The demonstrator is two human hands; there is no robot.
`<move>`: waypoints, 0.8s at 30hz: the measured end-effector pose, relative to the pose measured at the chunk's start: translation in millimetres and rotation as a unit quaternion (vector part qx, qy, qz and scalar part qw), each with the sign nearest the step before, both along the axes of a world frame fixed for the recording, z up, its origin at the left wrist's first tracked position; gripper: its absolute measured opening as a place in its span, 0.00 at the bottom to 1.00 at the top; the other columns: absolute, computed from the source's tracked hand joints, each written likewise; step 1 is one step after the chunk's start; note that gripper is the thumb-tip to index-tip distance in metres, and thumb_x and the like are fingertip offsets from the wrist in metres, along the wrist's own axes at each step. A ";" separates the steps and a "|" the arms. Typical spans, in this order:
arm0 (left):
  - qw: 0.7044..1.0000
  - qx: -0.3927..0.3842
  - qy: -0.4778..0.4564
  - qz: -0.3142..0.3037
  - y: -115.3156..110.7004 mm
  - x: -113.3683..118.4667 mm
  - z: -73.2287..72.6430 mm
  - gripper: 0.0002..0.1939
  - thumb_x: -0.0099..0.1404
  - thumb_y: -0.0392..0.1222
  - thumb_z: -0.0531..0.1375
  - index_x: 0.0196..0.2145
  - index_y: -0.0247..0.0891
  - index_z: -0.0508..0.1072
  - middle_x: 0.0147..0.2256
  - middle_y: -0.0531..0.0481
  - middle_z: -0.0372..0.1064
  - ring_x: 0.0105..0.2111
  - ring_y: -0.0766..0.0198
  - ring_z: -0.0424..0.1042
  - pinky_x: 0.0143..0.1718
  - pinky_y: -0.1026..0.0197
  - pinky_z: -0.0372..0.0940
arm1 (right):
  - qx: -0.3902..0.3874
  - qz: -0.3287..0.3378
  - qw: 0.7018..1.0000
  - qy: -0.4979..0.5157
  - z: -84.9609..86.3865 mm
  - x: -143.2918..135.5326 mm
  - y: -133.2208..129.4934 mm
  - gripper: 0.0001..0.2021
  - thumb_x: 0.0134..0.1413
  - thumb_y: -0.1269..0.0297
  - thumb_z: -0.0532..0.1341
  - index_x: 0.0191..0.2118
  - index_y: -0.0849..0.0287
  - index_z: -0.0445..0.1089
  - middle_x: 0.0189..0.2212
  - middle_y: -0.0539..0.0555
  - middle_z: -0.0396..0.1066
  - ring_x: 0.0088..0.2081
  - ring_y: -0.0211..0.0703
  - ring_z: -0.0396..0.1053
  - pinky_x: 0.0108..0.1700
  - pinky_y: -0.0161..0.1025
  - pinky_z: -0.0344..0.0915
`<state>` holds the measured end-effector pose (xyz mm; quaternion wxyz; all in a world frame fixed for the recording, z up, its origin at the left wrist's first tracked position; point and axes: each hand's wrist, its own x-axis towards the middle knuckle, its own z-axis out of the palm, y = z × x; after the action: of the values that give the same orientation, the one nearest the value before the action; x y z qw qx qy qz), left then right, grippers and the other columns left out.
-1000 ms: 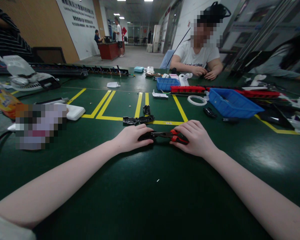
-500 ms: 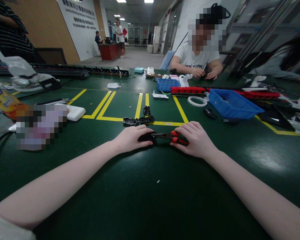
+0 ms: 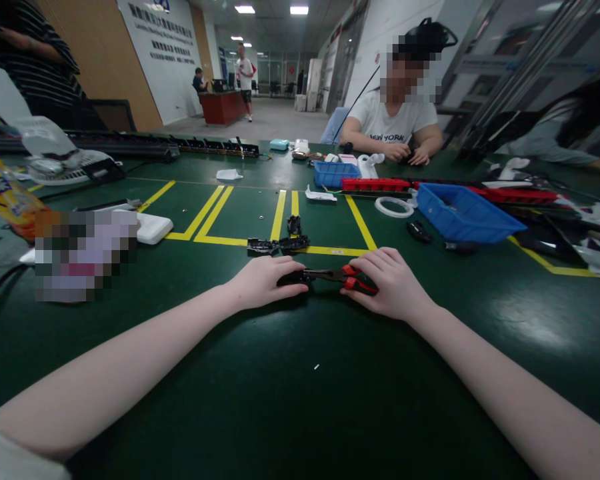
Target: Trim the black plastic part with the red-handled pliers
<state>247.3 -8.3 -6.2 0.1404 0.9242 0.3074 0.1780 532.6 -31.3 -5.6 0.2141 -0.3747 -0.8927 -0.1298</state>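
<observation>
Black part (image 3: 291,277) sits pinched in the left hand (image 3: 261,281); the right hand (image 3: 394,283) wraps its fingers round red-handled pliers (image 3: 341,274), tips at the part's end. Gripping seems the step; next likely needs firm bracing. Black pieces (image 3: 293,244) lie beyond.

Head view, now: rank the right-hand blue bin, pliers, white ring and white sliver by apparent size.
By visible length, largest first:
1. Blue bin
2. Pliers, partly covered by the right hand
3. White ring
4. White sliver

The left hand (image 3: 264,281) partly hides a black piece (image 3: 293,277), its details too small to tell.
</observation>
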 end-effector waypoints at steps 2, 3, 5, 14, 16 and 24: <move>1.000 0.005 0.001 -0.007 0.0 0.1 -0.3 0.18 0.70 0.51 0.56 0.52 0.38 0.69 0.44 0.47 0.72 0.39 0.59 0.74 0.37 0.59 0.67 | -0.002 0.001 1.000 0.000 -0.3 0.3 0.2 0.17 0.54 0.51 0.62 0.42 0.59 0.68 0.37 0.59 0.73 0.39 0.52 0.69 0.45 0.50 0.61; 1.000 0.009 0.000 -0.008 -0.1 0.1 -0.5 0.19 0.70 0.51 0.56 0.52 0.38 0.69 0.44 0.47 0.72 0.39 0.59 0.73 0.38 0.59 0.68 | -0.001 0.002 1.000 -0.001 -0.5 0.4 0.2 0.17 0.55 0.51 0.62 0.42 0.59 0.68 0.37 0.59 0.73 0.39 0.52 0.69 0.46 0.50 0.61; 1.000 0.016 -0.005 -0.007 -0.3 0.0 -0.8 0.19 0.69 0.49 0.57 0.54 0.38 0.67 0.45 0.47 0.72 0.41 0.59 0.73 0.40 0.58 0.68 | 0.000 0.003 1.000 -0.005 -0.5 0.6 0.1 0.17 0.55 0.50 0.61 0.42 0.59 0.68 0.37 0.59 0.73 0.39 0.52 0.69 0.46 0.50 0.61; 0.999 0.033 -0.006 -0.014 -1.5 -0.2 -0.8 0.19 0.70 0.49 0.56 0.53 0.37 0.67 0.45 0.46 0.72 0.41 0.59 0.73 0.39 0.58 0.68 | -0.013 0.005 1.000 -0.007 0.8 0.5 -0.5 0.17 0.55 0.51 0.62 0.43 0.60 0.68 0.37 0.60 0.74 0.40 0.53 0.69 0.47 0.51 0.61; 0.999 0.036 -0.005 -0.017 -1.3 -0.1 -0.6 0.18 0.70 0.49 0.56 0.53 0.37 0.68 0.43 0.47 0.72 0.40 0.59 0.73 0.39 0.59 0.68 | -0.015 0.005 1.000 -0.006 0.9 0.5 -0.2 0.17 0.55 0.51 0.62 0.43 0.60 0.68 0.38 0.60 0.74 0.40 0.53 0.69 0.47 0.51 0.61; 0.999 0.047 -0.010 -0.005 -0.2 -0.3 -3.2 0.20 0.67 0.47 0.59 0.55 0.38 0.66 0.47 0.45 0.70 0.43 0.57 0.72 0.42 0.57 0.69 | -0.014 0.006 1.000 0.000 0.7 1.1 -0.4 0.17 0.53 0.52 0.63 0.44 0.59 0.70 0.37 0.59 0.74 0.40 0.53 0.69 0.47 0.51 0.61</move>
<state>247.0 -8.5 -9.3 0.1009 0.9293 0.2931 0.2010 533.7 -31.7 -5.0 0.2098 -0.3728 -0.8964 -0.1159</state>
